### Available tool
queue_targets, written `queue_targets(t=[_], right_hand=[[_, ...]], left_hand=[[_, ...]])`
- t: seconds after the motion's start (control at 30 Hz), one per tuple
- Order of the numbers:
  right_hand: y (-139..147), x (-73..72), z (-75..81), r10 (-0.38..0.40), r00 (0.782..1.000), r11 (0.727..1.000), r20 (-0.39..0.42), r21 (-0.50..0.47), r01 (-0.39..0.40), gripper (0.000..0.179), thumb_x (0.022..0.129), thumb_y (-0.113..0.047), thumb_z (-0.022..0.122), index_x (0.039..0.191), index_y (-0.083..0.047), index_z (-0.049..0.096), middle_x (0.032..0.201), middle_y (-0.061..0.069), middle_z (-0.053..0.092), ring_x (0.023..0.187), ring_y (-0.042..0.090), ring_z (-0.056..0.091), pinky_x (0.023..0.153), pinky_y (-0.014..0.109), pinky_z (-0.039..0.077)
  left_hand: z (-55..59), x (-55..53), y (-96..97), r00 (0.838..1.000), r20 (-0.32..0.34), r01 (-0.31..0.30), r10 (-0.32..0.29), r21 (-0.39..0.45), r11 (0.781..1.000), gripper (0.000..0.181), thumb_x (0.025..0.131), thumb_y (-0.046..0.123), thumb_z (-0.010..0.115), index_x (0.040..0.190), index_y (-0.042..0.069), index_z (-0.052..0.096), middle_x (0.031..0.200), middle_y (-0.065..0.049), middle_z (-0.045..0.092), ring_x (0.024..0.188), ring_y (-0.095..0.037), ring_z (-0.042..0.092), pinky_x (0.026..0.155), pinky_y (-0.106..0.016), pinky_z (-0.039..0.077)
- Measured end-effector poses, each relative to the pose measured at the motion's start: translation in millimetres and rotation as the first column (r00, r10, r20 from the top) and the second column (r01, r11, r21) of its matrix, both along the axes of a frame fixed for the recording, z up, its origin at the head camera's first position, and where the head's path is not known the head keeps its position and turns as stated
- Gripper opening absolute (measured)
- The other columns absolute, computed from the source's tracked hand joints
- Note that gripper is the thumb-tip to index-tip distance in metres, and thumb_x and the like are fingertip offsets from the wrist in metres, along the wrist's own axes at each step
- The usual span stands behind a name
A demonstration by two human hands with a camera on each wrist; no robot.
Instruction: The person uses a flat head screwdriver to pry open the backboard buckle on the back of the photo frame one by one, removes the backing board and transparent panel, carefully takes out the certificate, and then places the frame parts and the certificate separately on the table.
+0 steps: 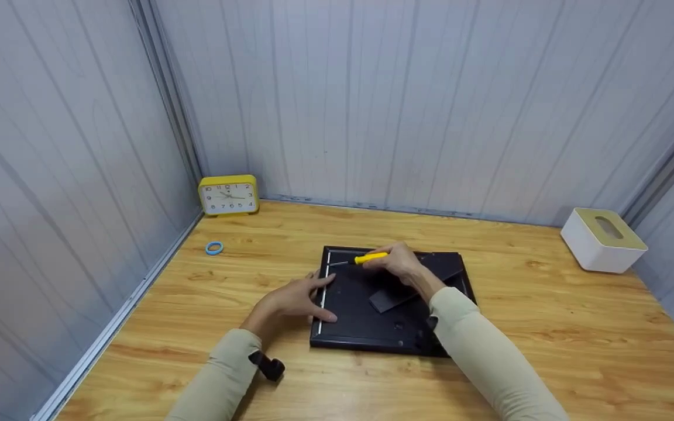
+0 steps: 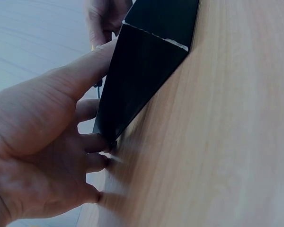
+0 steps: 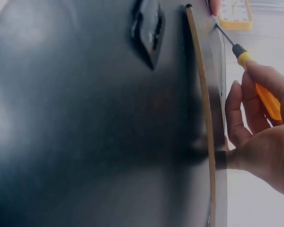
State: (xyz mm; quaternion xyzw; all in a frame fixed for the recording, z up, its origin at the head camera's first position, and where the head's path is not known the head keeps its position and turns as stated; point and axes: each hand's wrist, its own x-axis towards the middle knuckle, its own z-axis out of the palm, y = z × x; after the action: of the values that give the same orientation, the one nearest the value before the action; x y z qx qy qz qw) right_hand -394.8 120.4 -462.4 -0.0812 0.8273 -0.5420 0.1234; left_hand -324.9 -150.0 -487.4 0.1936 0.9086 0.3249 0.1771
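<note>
A black picture frame [image 1: 353,304] lies face down on the wooden table, its back panel up and its stand leg [image 1: 391,297] slanting across it. A pale strip runs along the left edge. My right hand [image 1: 398,262] grips a screwdriver with a yellow handle [image 3: 267,101]. Its thin shaft points left, the tip at the pale strip near the far left corner. My left hand [image 1: 299,297] rests at the frame's left side, thumb and a finger spread over the border. In the left wrist view, other fingertips [image 2: 95,163] reach down beside the frame's edge.
A yellow clock [image 1: 229,196] stands at the back left, with a blue ring [image 1: 214,248] in front of it. At the right sits a white tissue box [image 1: 597,245] with a wood-coloured lid. Panelled walls [image 1: 337,105] border the table [image 1: 547,316].
</note>
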Motion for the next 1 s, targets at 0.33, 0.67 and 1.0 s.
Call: queue_targets(t=[0.33,0.67,1.0], right_hand=[[2.9,-6.9,6.0,-0.01,0.999,1.0,0.036,0.016,0.009,0.037,0.081,-0.009,0.083,0.117,-0.003,0.075,0.123,0.016,0.067,0.093,0.023,0.068,0.083,0.035,0.056],[1.9,-12.9,8.0,0.016,0.997,1.0,0.075,0.017,-0.018,0.044,0.081,-0.007,0.083,0.123,-0.002,0.071,0.117,0.015,0.069,0.085,0.017,0.064,0.074,0.028,0.054],[1.1,-10.2,4.1,0.04,0.999,0.998,0.023,0.051,-0.041,0.043,0.081,-0.011,0.084,0.121,-0.006,0.073,0.122,0.014,0.067,0.093,0.024,0.066,0.083,0.038,0.055]], left_hand=[[0.2,-3.6,2.6,1.0,-0.014,0.018,-0.018,0.01,1.0,0.102,0.076,0.057,0.082,0.159,0.029,0.03,0.165,-0.019,0.008,0.149,-0.04,0.011,0.117,-0.055,0.021],[-3.1,-2.8,2.3,1.0,-0.011,-0.002,0.002,0.0,1.0,0.101,0.075,0.057,0.083,0.158,0.031,0.032,0.164,-0.023,0.011,0.148,-0.043,0.013,0.117,-0.056,0.019],[0.1,0.1,-0.2,1.0,-0.004,0.007,-0.007,0.02,1.0,0.1,0.076,0.054,0.084,0.158,0.027,0.032,0.165,-0.02,0.009,0.149,-0.041,0.013,0.117,-0.054,0.022]])
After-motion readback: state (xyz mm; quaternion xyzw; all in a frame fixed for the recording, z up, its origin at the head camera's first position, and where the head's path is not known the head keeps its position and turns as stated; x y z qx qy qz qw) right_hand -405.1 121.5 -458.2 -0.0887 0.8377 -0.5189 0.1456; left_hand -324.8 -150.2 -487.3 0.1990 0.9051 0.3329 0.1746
